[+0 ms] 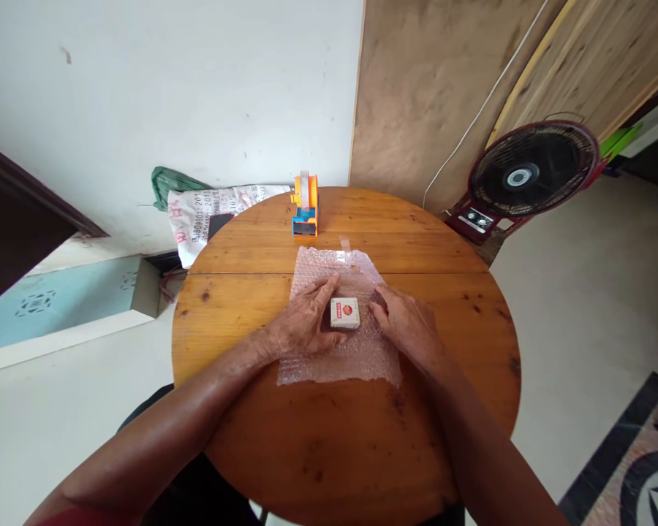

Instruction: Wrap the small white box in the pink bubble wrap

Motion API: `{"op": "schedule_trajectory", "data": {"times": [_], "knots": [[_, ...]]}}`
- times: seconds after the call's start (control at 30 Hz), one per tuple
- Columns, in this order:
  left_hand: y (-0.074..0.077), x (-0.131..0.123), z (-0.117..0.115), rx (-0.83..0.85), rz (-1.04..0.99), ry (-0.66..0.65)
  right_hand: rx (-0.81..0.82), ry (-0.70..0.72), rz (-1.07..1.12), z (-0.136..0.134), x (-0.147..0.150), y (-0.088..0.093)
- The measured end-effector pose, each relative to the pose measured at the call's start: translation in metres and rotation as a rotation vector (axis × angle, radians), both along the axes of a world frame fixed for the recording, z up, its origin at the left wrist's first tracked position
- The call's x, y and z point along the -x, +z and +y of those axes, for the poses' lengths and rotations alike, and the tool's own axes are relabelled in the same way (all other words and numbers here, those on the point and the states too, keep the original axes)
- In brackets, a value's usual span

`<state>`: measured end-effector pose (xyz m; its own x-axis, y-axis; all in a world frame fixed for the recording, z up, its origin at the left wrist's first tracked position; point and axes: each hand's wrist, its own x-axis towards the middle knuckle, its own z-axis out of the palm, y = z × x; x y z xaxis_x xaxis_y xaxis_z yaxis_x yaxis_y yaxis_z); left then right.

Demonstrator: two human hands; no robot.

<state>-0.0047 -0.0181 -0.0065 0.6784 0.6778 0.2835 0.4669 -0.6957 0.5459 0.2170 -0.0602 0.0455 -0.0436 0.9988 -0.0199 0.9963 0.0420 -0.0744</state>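
A small white box (345, 313) with a red label lies on a sheet of bubble wrap (337, 367), spread over the round wooden table (329, 438). On the box's left side, my left hand (305, 321) rests on the wrap, its thumb and forefinger apart around the near and far left corners. My right hand (409, 321) lies over the wrap's right edge, a small gap from the box. Its thumb and forefinger are bent and a little apart; its other fingers are partly hidden. A clear strip of tape (344, 252) shows at the wrap's far edge.
An orange and blue tape dispenser (305, 206) stands near the table's far edge. Beyond the table on the right is a dark red fan (531, 172). A printed white sack (219, 208) lies against the wall at the far left.
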Motion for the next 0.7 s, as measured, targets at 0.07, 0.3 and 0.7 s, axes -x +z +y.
{"op": "schedule_trajectory", "data": {"times": [0.07, 0.3, 0.7], "knots": [[-0.0008, -0.0012, 0.0019, 0.000, 0.013, 0.023, -0.021, 0.001, -0.003, 0.0000, -0.0017, -0.0002], [0.0023, -0.0009, 0.0054, 0.000, 0.059, 0.065, -0.050, -0.053, -0.015, 0.0044, -0.0078, -0.0028], [0.0059, -0.0012, 0.0044, 0.015, 0.168, 0.153, -0.144, -0.071, -0.046, 0.0072, -0.0078, -0.0090]]}}
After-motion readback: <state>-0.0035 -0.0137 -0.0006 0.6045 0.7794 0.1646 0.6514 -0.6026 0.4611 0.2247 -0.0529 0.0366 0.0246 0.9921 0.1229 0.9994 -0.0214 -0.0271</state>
